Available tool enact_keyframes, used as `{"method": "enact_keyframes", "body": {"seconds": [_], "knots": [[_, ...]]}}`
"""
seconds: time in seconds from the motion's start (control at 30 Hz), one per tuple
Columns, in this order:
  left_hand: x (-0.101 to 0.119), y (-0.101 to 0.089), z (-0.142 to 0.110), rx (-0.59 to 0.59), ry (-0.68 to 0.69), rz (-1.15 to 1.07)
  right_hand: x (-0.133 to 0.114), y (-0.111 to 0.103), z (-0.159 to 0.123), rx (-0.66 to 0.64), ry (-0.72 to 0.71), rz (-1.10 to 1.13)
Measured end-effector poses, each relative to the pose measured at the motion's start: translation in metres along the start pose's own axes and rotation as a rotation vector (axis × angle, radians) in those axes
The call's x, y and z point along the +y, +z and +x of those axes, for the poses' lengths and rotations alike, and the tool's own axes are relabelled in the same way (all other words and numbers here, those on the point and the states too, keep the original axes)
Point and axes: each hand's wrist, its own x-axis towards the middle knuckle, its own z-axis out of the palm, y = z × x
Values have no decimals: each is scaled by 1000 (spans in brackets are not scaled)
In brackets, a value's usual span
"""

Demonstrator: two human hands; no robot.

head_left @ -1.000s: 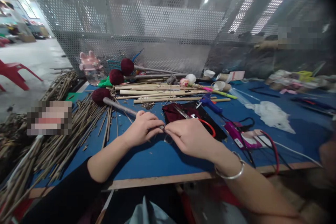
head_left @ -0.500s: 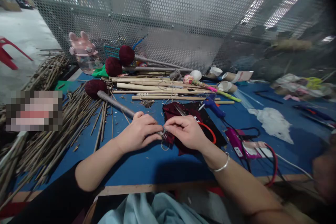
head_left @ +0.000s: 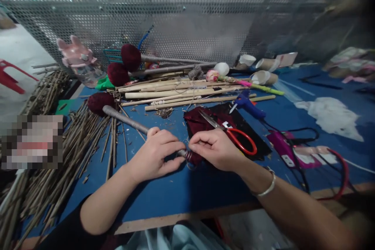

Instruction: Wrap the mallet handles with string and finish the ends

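Observation:
My left hand (head_left: pixel 158 152) is closed around a grey-wrapped stick (head_left: pixel 125 118), near its right end. A dark red fuzzy ball (head_left: pixel 99 103) caps the stick's far left end. Thin grey thread and dark red fabric (head_left: pixel 193 158) gather at the near end, beside my fingertips. My right hand (head_left: pixel 218 150) makes a pinch just right of that end, apparently on the thin thread, which is hard to make out. Beyond it, red-handled scissors (head_left: pixel 243 140) lie on dark red cloth (head_left: pixel 195 121), partly hidden by the hand.
A blue glue gun (head_left: pixel 249 104) lies past the scissors. Wooden sticks (head_left: pixel 164 93) and two more ball-headed sticks lie at the back. Many thin twigs (head_left: pixel 67 152) cover the left side. A purple box with cables (head_left: pixel 281 148) and white plastic (head_left: pixel 331 115) are at right.
My right hand has moved slightly right, opening a small gap from my left hand. More of the scissors shows now. The head view has shifted; my left hand still grips the stick.

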Motion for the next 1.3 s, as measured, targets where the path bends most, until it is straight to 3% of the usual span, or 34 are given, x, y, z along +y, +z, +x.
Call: {"method": "enact_keyframes", "body": {"seconds": [0.1,0.23,0.3,0.4,0.53,0.7,0.83,1.0,1.2,1.3], "knots": [[-1,-2,0,31,9,8,2,-1,4,-39,10,28],[-3,-6,1,84,-5,-12,11,4,9,-40,-125,34],[-5,-7,1,103,-16,-30,15,14,6,-15,-180,-64],[-7,-6,1,115,-8,-43,16,35,-9,95,-219,-395],[-10,-1,1,78,-2,-55,-3,50,-35,122,-281,-745],[-8,1,1,20,3,-66,-35,28,-46,136,-321,-745],[-3,-2,1,7,18,-73,-34,11,-39,323,-315,-598],[-2,-2,-1,4,13,-64,-16,12,-23,422,-135,-272],[-4,-1,-5,56,12,-72,0,39,-14,316,157,337],[-6,1,-5,87,13,-70,2,58,-20,310,227,480]]}}
